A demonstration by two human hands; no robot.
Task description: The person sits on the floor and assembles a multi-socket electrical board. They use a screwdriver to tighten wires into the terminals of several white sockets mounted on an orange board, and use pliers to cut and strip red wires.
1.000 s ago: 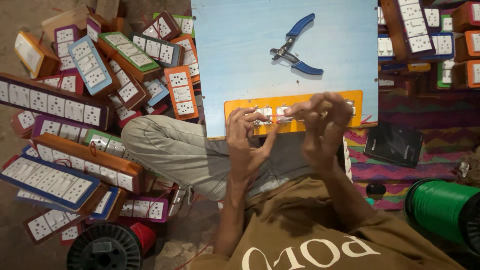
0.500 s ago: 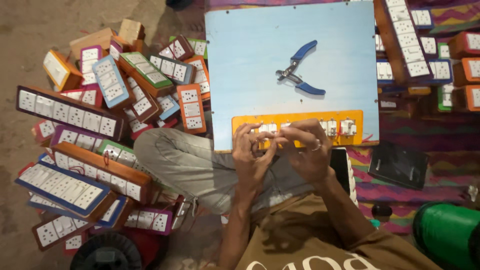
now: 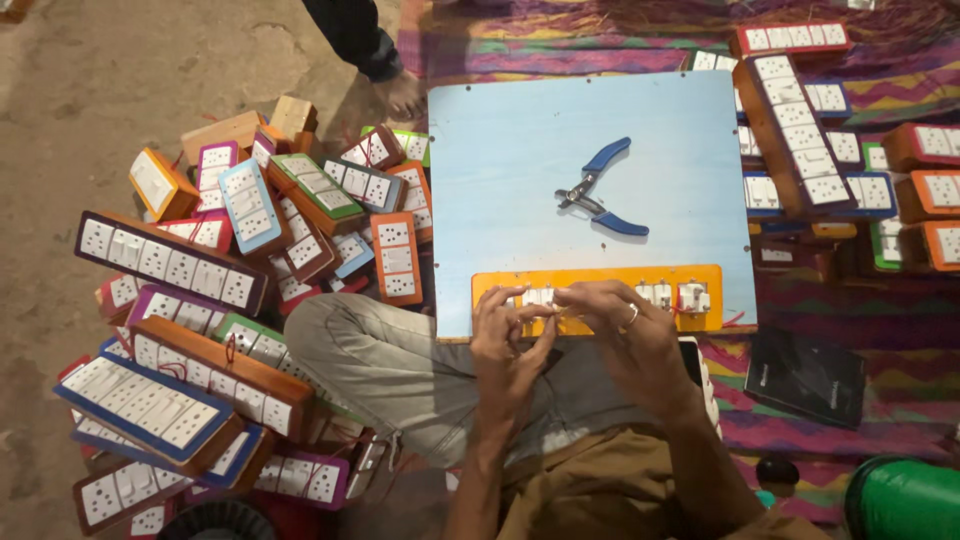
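Now, line by line:
Left hand [image 3: 508, 335]: fingers pinched together on the near edge of the orange switch panel [image 3: 598, 297], steadying it.
Right hand [image 3: 628, 325]: curled over the panel's middle, fingertips pressing a small part; what it grips I cannot tell.
Panel: flat at the near edge of the blue board [image 3: 500, 180], close to the lap.
Pliers [image 3: 600, 190]: lying open mid-board, within reach, untouched.
Finished boxes [image 3: 180, 400]: heaped at the left.

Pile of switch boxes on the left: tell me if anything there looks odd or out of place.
The switch boxes lie in a loose heap, tilted and overlapping on the ground, not stacked. A person's bare foot rests beside the pile.
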